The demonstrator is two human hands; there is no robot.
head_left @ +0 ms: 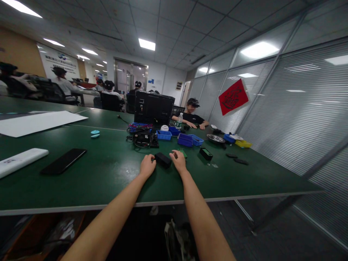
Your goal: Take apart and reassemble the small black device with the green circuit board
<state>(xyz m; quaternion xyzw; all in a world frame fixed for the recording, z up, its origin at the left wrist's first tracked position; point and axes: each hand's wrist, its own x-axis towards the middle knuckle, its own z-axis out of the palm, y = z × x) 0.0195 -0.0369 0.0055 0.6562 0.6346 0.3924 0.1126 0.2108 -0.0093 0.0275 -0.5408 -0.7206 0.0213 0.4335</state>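
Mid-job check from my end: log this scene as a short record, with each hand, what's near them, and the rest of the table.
Left hand: beside the black box; contact unclear
Right hand: on the other side of that box; contact unclear
Between hands: black box
Beyond right hand: green board, partly hidden
Farther right: open black case with green inside
Far left: dark phone-like slab, long white object
Behind: blue trays, clear bottle, black monitor
Across table: seated co-worker

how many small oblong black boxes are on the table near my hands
2: one black box between your left hand and right hand, one green-topped box farther right. Others could be hidden by your hands.
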